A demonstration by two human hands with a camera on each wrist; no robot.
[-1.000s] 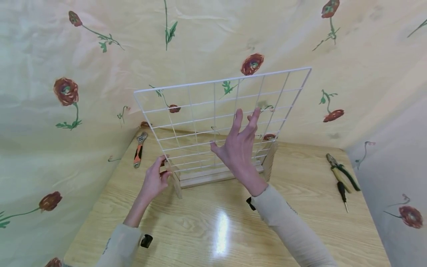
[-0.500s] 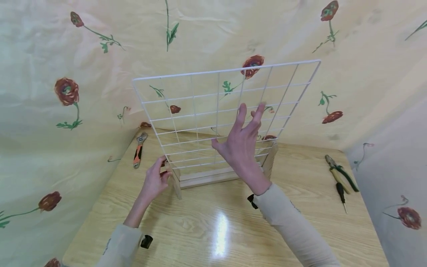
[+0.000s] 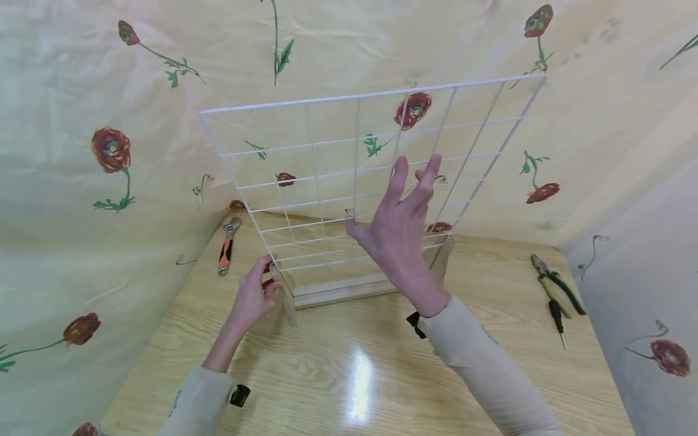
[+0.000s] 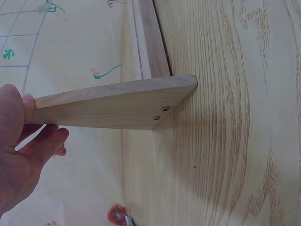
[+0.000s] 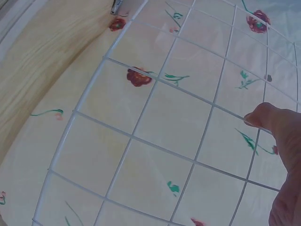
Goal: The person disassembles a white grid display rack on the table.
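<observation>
A white wire grid panel (image 3: 313, 145) stands upright, tilted, in the head view, its lower edge just above a wooden frame's crossbar (image 3: 349, 289). My right hand (image 3: 400, 236) holds the grid near its middle right, fingers spread across the mesh. In the right wrist view my thumb (image 5: 265, 115) lies against a wire. My left hand (image 3: 255, 293) grips the raised end of the frame's left side board (image 3: 286, 297). The left wrist view shows that side board (image 4: 113, 101) between thumb and fingers, with two screw heads near its lower end. My right forearm partly hides the right side board (image 3: 443, 260).
An adjustable wrench (image 3: 228, 247) with an orange-and-black handle lies at the table's left. At the right lie pliers (image 3: 558, 284) and a black-handled screwdriver (image 3: 556, 318). Flower-printed cloth (image 3: 163, 151) hangs behind the wooden table (image 3: 305, 363).
My right hand and the grid have moved upward, and the grid's lower edge sits higher over the crossbar. My left hand and the wooden frame stay in place.
</observation>
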